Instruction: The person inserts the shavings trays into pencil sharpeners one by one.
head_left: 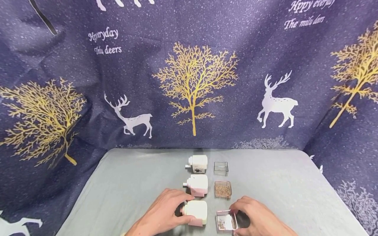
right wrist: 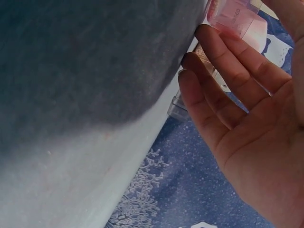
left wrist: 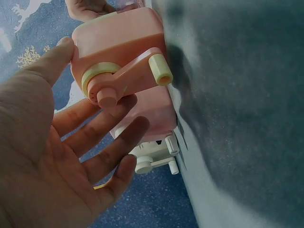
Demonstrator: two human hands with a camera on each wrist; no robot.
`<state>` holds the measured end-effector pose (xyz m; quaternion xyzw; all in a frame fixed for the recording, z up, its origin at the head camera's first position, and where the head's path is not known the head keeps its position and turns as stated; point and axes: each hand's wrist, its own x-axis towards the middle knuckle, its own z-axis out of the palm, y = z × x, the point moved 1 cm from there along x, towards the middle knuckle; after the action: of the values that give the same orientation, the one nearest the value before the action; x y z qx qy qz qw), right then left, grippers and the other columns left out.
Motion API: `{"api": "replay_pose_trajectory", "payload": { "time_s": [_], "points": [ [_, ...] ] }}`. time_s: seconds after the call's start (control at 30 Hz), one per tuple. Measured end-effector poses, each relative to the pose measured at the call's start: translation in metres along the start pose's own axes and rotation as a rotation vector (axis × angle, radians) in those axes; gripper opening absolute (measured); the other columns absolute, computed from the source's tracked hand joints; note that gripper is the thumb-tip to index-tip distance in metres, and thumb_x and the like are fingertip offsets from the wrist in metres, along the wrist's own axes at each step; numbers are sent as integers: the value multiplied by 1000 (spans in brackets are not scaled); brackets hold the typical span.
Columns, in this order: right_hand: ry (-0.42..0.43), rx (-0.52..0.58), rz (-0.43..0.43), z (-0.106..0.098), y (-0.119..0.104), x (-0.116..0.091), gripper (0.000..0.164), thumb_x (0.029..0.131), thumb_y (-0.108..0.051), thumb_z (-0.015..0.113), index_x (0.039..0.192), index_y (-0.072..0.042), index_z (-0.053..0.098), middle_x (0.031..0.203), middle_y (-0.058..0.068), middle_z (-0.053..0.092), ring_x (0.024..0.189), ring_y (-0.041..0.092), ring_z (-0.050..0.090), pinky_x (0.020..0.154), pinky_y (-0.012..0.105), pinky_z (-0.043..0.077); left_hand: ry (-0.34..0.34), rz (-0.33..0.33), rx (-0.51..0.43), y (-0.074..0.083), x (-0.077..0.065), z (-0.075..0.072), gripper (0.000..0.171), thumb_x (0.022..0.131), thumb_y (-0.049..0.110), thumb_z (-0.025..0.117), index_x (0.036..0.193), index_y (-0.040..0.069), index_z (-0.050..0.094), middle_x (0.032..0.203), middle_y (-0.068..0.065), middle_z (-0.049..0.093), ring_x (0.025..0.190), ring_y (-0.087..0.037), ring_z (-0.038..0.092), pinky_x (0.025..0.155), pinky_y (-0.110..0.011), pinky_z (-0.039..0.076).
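- The left hand (head_left: 164, 209) has its thumb on the near side of a pencil sharpener (head_left: 197, 211) and its index finger at the far side — spread about as wide as the body, a light pinch; its other fingers lie loose.
- The sharpener's pink crank (left wrist: 128, 76), with a pale yellow knob, faces the left palm.
- The right hand (head_left: 256, 216) holds a small clear tray (head_left: 226, 213) between thumb and fingertips, partly spread; how firmly, I cannot tell.
- That tray lies just right of the left hand's sharpener — near, but apart — with brown crumbs in it.
- Beyond the left hand's grip stand a pink sharpener (head_left: 199, 185) and, farther out, a white sharpener (head_left: 199, 162), in line.
- Beyond the right hand's grip are a tray of brown shavings (head_left: 223, 190) and, farther off, a see-through tray (head_left: 221, 167).
- Under both grips spreads a grey table (head_left: 127, 183); past them hangs a blue cloth (head_left: 227, 121) with trees and deer.
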<state>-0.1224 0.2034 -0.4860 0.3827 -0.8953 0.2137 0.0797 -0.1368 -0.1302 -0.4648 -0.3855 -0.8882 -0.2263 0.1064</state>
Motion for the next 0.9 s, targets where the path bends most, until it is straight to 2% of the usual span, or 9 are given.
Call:
{"api": "replay_pose_trajectory", "payload": {
  "time_s": [0.2, 0.47, 0.9],
  "points": [
    [19, 14, -10, 2, 0, 0, 45, 66, -46, 84, 102, -23, 69, 98, -20, 59, 90, 2, 56, 76, 28, 52, -22, -30, -12, 1, 0, 1, 52, 80, 67, 63, 119, 32, 65, 105, 24, 59, 97, 0, 54, 87, -32, 44],
    [-2, 47, 37, 4, 0, 1, 43, 71, -51, 81, 103, -24, 69, 100, -20, 59, 90, 3, 56, 78, 31, 52, -66, -72, -44, 1, -1, 0, 51, 81, 67, 62, 121, 34, 63, 107, 25, 58, 98, 0, 53, 87, -34, 44],
    [-35, 94, 68, 7, -5, 9, 42, 69, -46, 83, 101, -21, 72, 96, -18, 61, 88, 2, 57, 79, 30, 54, -45, -57, -37, 1, -1, 1, 51, 80, 67, 63, 119, 34, 64, 106, 26, 58, 91, 1, 55, 81, -30, 44]
  ]
}}
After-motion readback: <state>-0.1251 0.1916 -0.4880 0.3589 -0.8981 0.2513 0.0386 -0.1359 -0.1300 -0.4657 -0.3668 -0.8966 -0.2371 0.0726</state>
